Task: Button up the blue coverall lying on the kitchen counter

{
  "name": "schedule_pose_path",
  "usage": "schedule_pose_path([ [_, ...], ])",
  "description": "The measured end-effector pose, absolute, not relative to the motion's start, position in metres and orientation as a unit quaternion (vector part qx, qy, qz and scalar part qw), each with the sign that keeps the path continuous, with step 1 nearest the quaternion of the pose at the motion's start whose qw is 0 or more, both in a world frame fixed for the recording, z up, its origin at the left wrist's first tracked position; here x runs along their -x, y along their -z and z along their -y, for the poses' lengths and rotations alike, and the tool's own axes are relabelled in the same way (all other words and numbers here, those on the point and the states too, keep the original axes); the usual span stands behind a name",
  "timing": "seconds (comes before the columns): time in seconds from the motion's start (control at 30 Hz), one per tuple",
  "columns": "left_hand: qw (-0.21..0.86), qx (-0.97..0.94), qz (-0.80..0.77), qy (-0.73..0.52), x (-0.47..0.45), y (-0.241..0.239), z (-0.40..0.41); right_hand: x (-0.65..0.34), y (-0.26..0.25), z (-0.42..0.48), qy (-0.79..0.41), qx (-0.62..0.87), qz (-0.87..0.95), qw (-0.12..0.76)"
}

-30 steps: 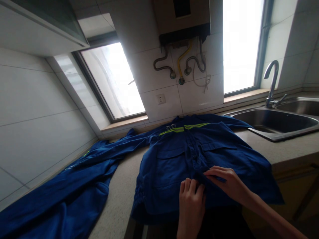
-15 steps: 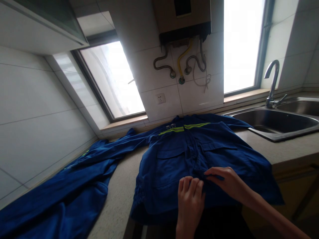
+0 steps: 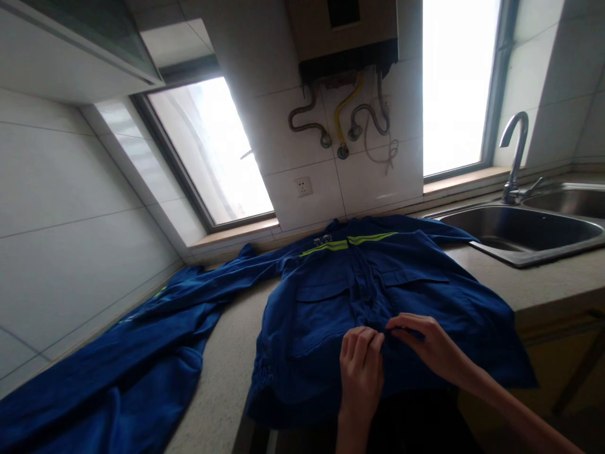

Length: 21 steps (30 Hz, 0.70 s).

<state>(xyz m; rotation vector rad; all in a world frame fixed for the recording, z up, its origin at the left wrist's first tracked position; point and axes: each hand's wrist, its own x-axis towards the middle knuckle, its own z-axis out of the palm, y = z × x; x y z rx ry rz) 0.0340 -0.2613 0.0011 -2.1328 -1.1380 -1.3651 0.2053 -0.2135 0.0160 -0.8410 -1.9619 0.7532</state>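
A blue work jacket [image 3: 326,315] with a yellow-green stripe across its chest lies front up on the countertop, its lower hem hanging over the near edge. My left hand [image 3: 362,362] is closed on the front placket low on the jacket, fingers curled over the cloth. Just to its right, my right hand [image 3: 428,343] pinches the placket's edge between thumb and fingertips. The two hands almost touch. Whatever small fastener may sit between the fingertips is too dark to make out.
A second blue garment [image 3: 108,359] lies along the counter [image 3: 212,372] at left. At right is a steel sink [image 3: 515,258] with a faucet [image 3: 515,151]. A water heater [image 3: 347,38] with pipes hangs on the tiled wall, between two windows.
Both hands have shifted slightly up along the placket, and the left fingers have come nearer the right fingertips. The jacket lies as before; the view has moved a little.
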Motion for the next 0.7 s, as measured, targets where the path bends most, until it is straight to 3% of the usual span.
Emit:
schedule_pose_path([
  [0.7, 0.137, 0.796, 0.424, 0.409, -0.028, -0.011, 0.260, -0.202, -0.003, 0.208, -0.353, 0.346, 0.764, 0.415],
])
